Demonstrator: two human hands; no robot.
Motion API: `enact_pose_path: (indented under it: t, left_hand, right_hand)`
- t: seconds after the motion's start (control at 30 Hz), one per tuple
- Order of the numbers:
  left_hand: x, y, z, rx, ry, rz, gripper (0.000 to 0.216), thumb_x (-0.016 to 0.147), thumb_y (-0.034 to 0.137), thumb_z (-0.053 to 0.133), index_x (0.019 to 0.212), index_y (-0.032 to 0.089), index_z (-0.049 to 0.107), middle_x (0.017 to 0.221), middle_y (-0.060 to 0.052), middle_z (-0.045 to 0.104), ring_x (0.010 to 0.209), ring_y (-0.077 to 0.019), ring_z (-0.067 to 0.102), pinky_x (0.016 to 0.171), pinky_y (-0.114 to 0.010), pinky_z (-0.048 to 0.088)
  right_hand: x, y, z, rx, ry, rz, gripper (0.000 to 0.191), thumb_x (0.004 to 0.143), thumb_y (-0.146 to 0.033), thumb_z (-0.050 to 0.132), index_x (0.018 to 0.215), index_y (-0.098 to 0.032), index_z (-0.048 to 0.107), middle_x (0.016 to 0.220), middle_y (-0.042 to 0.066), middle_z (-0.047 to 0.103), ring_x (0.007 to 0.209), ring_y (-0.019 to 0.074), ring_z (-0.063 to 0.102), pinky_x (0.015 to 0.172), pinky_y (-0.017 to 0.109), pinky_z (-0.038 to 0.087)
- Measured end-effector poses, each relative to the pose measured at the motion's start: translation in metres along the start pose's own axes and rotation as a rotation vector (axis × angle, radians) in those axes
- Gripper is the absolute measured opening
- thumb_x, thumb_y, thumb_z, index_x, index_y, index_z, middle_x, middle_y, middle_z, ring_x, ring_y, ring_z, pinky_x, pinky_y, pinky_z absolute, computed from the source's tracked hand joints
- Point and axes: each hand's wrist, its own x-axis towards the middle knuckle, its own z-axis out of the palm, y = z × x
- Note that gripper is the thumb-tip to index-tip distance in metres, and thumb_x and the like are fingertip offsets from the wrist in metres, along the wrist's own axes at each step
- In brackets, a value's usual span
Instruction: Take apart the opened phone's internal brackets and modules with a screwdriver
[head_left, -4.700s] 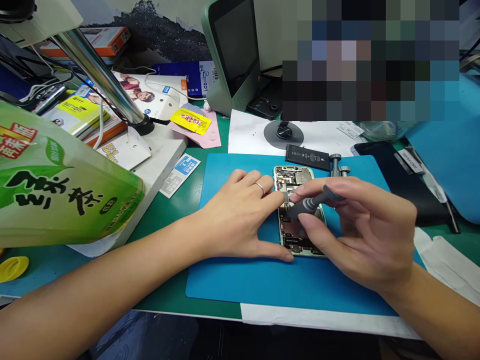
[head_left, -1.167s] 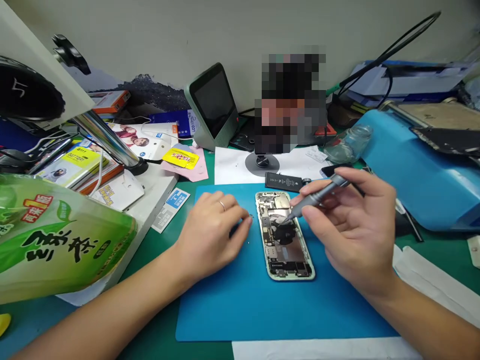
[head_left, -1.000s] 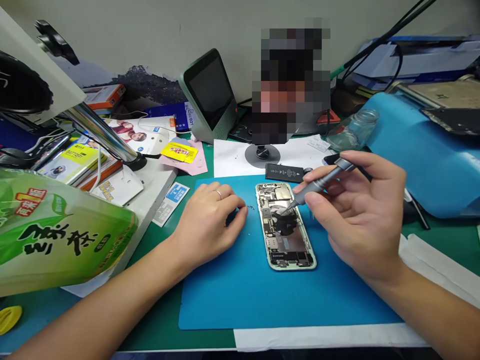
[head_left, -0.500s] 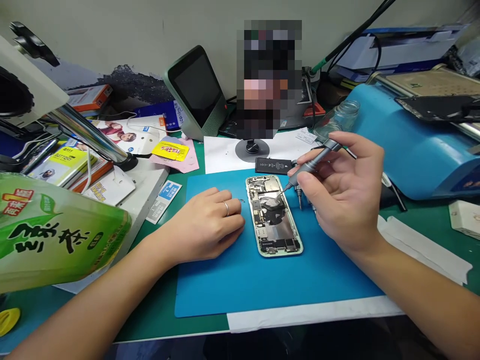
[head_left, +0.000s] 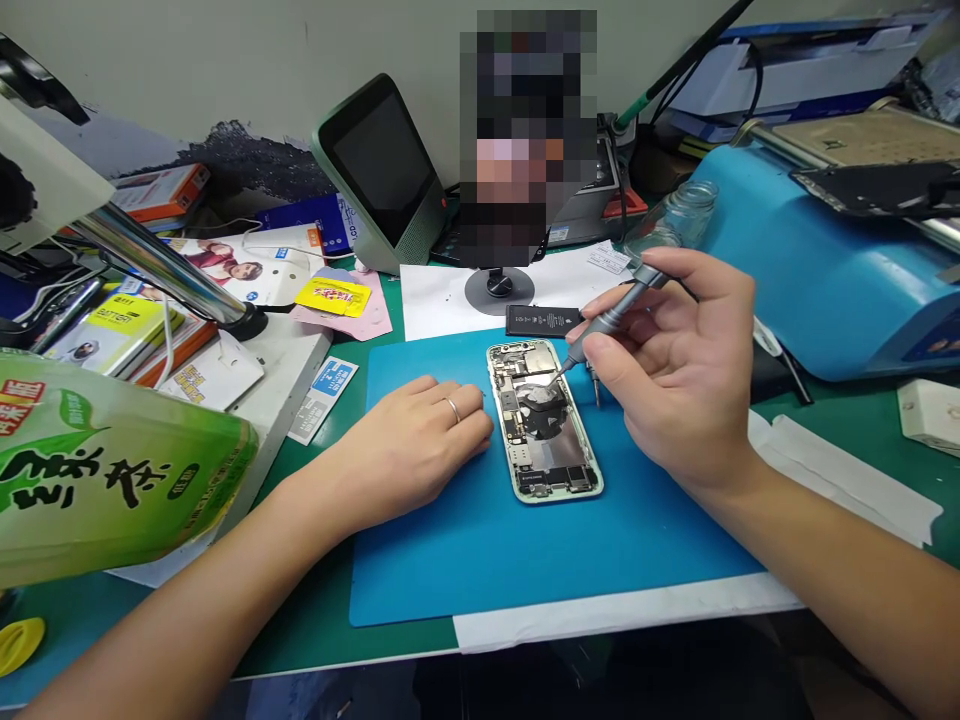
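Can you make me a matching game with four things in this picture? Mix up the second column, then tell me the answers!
Things:
1. pen-shaped tool
2. phone
3. battery
4. small packet

Clues:
A. yellow, lying on pink paper
B. black, past the phone's far end
C. in the right hand
D. insides showing, on the blue mat

Answers: 1-C, 2-D, 3-B, 4-A

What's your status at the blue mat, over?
Right hand gripping grey tool, tip over opened phone, contact unclear. Left hand curled on blue mat beside phone, palm hidden. Black battery just beyond phone's far end, not over it.
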Motion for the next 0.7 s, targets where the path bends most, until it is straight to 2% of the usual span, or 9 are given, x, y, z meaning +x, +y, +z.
enact_pose_path:
  t: [0.17,0.27,0.53,0.7]
  left_hand:
    - [0.008,0.012,0.007,-0.149,0.131,-0.071,0.021,0.110,0.023,0.047,0.096,0.017,0.062,0.088,-0.003,0.066,0.075,-0.0164,0.057,0.066,-0.033,0.037]
    - [0.014,0.019,0.013,-0.189,0.169,-0.071,0.021,0.110,0.023,0.048,0.096,0.017,0.062,0.088,-0.003,0.066,0.076,-0.0168,0.057,0.067,-0.033,0.038]
    - [0.018,0.020,0.018,-0.240,0.101,-0.057,0.020,0.110,0.023,0.047,0.099,0.018,0.063,0.091,-0.004,0.068,0.080,-0.0169,0.058,0.069,-0.034,0.038]
    - [0.015,0.016,0.016,-0.273,0.100,-0.080,0.019,0.109,0.023,0.048,0.101,0.018,0.065,0.092,-0.005,0.069,0.080,-0.0173,0.058,0.071,-0.035,0.038]
  right_hand:
    - [-0.001,-0.003,0.003,0.008,-0.005,0.021,0.046,0.089,-0.023,0.077,0.124,-0.039,0.053,0.106,0.001,0.069,0.092,0.0220,0.071,0.079,0.041,0.065]
    - [-0.003,-0.004,0.004,0.035,-0.021,0.025,0.046,0.089,-0.021,0.077,0.124,-0.038,0.053,0.105,0.001,0.068,0.096,0.0216,0.071,0.082,0.040,0.065]
    - [-0.002,-0.004,0.004,0.075,-0.034,0.022,0.045,0.088,-0.021,0.077,0.122,-0.037,0.053,0.102,-0.001,0.067,0.092,0.0204,0.071,0.082,0.041,0.065]
    - [-0.002,-0.004,0.004,0.069,-0.046,0.004,0.047,0.087,-0.016,0.075,0.123,-0.036,0.052,0.102,-0.001,0.065,0.093,0.0200,0.071,0.082,0.041,0.065]
